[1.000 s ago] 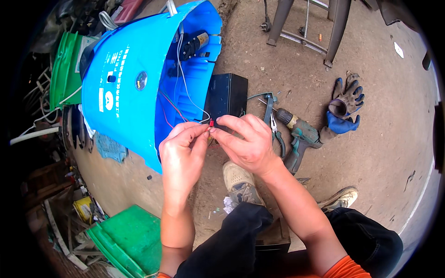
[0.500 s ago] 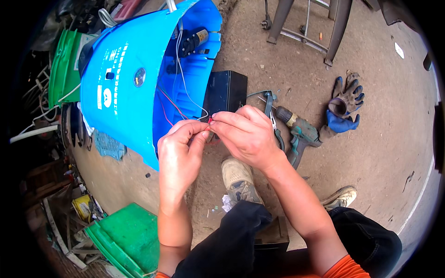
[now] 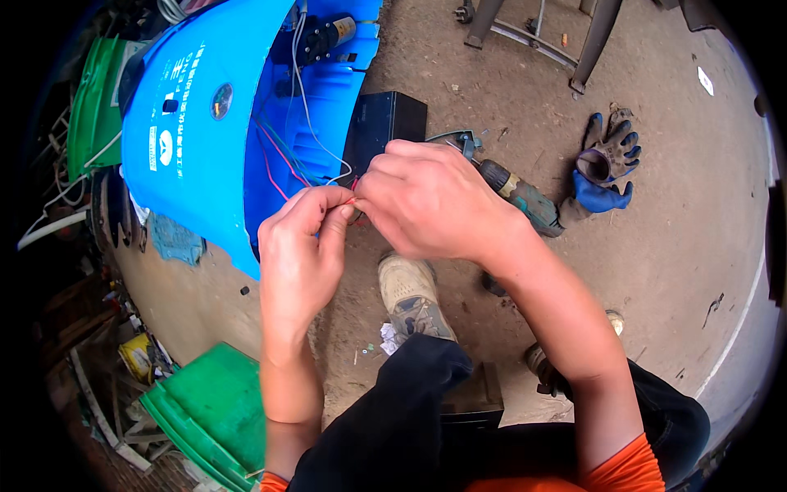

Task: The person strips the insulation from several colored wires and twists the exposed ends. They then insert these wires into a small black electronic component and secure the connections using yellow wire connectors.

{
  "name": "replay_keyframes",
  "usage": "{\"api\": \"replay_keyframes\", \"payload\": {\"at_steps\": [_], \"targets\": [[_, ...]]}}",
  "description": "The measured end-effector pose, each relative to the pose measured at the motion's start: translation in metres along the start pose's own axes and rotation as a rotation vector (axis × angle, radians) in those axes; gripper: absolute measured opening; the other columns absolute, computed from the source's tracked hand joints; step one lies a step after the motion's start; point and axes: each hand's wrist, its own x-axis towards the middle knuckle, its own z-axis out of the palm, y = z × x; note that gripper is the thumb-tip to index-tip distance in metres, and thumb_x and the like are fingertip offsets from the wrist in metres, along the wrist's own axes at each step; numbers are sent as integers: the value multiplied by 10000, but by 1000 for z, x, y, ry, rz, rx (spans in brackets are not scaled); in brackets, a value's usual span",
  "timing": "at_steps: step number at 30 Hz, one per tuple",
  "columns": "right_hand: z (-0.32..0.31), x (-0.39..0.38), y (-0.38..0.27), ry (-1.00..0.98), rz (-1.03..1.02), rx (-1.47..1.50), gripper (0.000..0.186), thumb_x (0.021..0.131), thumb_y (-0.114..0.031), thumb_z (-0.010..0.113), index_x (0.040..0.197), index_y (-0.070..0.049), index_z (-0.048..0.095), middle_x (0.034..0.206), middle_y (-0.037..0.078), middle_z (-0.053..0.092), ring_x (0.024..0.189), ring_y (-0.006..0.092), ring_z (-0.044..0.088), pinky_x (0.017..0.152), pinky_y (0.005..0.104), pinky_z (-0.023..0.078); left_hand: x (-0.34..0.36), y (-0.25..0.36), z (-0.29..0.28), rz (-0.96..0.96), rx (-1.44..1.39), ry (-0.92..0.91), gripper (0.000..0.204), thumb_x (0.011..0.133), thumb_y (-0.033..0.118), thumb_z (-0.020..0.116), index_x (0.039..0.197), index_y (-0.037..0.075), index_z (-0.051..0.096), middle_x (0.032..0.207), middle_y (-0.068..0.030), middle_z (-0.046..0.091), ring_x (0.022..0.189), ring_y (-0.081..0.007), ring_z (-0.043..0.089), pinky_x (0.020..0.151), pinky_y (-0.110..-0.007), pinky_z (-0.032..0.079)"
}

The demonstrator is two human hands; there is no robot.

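Observation:
My left hand [image 3: 302, 250] is closed, thumb and forefinger pinching a thin red wire [image 3: 353, 200]. My right hand [image 3: 438, 201] meets it fingertip to fingertip, closed on the same bit of wire; its fingers hide most of the join. Beside them lies an open blue plastic tank shell [image 3: 193, 148], tipped on its side. Red, green and grey wires [image 3: 283, 153] trail out of its opening toward my fingers. Inside sits a black pump with a silver motor end [image 3: 325, 39]. Just beyond my right hand stands a black box [image 3: 393, 119], probably a battery.
A cordless drill [image 3: 529, 201] lies right of my hands, partly behind my forearm. Further right are work gloves [image 3: 605, 168]. A metal-legged stool [image 3: 541, 45] stands at the back. Green plastic tubs [image 3: 215, 402] are at left, with scrap piled alongside. My shoe [image 3: 408, 283] rests below my hands.
My right hand has turned over the wire, its back now facing up and its elbow swung outward. The view has shifted slightly; both hands remain together at the red wire.

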Motion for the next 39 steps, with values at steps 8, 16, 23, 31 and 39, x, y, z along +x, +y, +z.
{"api": "replay_keyframes", "payload": {"at_steps": [8,16,23,31,39], "targets": [[8,-9,-1,-295,1171,1496,172,914,-171,637,880,-12,690,727,65,662,583,139,591,552,313,491,-8,-6,5,120,15,58,76,870,-37,683,939,-5,691,908,-144,718,786,-296,705,703,-339,548],[2,-25,-4,99,-33,-57,280,766,-94,747,1026,-38,659,959,78,634,818,264,622,716,348,495,-5,-1,2,29,-41,41,48,877,-24,703,923,-34,699,872,-133,715,748,-207,680,694,-299,525],[16,-20,-3,154,-44,8,134,811,-152,705,869,-38,664,777,58,595,678,223,580,627,333,461,-6,-4,3,71,-10,51,55,869,-26,707,924,-26,700,874,-134,718,748,-214,683,689,-300,528],[12,-22,-19,-117,1193,1542,244,889,-239,733,934,-6,677,797,75,649,619,129,565,549,284,435,-10,-7,2,106,7,77,75,860,-39,711,931,-23,693,879,-131,719,741,-223,684,683,-302,531],[8,-26,-6,120,-119,-140,233,761,-136,722,970,-45,675,970,70,639,843,227,614,758,326,475,-7,-5,2,73,-31,50,62,857,-41,709,915,-27,695,883,-130,719,742,-220,686,683,-297,529]]}}
